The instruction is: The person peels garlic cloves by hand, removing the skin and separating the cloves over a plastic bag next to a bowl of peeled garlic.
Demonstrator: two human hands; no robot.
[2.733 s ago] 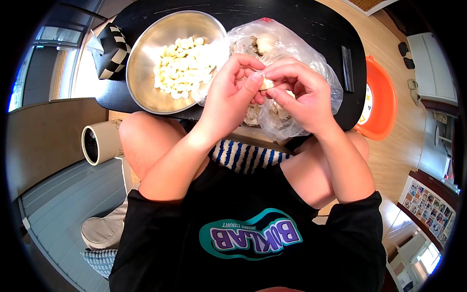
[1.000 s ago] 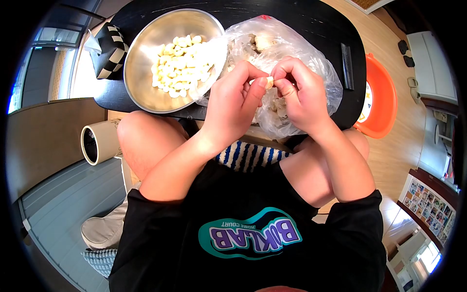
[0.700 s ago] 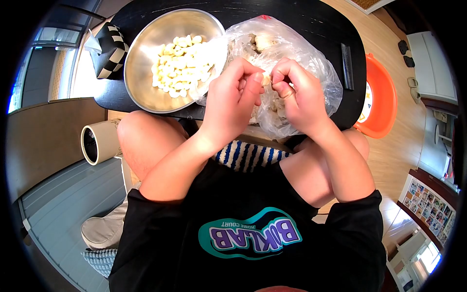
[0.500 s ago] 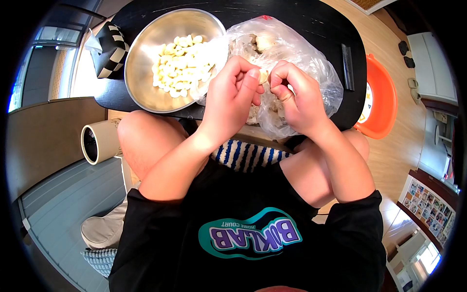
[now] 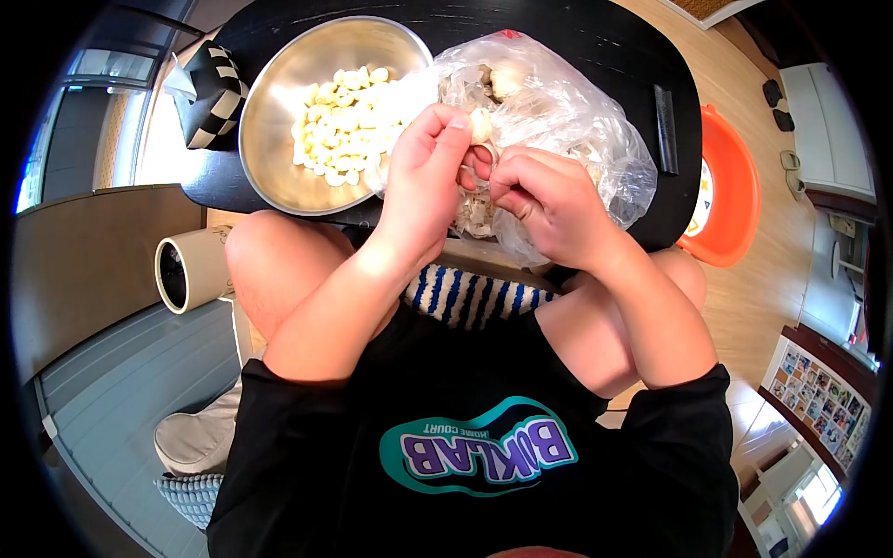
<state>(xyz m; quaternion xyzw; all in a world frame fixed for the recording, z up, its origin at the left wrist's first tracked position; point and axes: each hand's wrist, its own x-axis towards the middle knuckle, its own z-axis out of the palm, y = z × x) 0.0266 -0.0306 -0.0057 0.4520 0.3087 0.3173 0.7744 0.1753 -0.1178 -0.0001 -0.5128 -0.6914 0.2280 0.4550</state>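
My left hand [image 5: 430, 167] is closed, pinching a pale garlic clove [image 5: 481, 126] between thumb and fingers above the plastic bag. Just below the clove, my right hand [image 5: 553, 197] is closed in a pinch, its fingertips close to my left fingers. What sits in that pinch is too small to make out. Under both hands spreads a clear plastic bag [image 5: 595, 130] with papery garlic skins and a garlic bulb [image 5: 506, 82] in it. Left of it, a steel bowl [image 5: 270, 102] holds many peeled garlic cloves [image 5: 339, 126].
Everything stands on a low black table [image 5: 465, 17]. A checkered tissue box [image 5: 216, 98] is at its left end, and a dark strip-like object [image 5: 664, 128] lies at its right. An orange basin [image 5: 730, 186] sits on the floor to the right. A cream cylindrical bin [image 5: 200, 270] is by my left knee.
The clove now shows higher in my left fingers, which have turned upward. My right hand has moved left and slightly down, away from the clove. The bowl and bag stay put.
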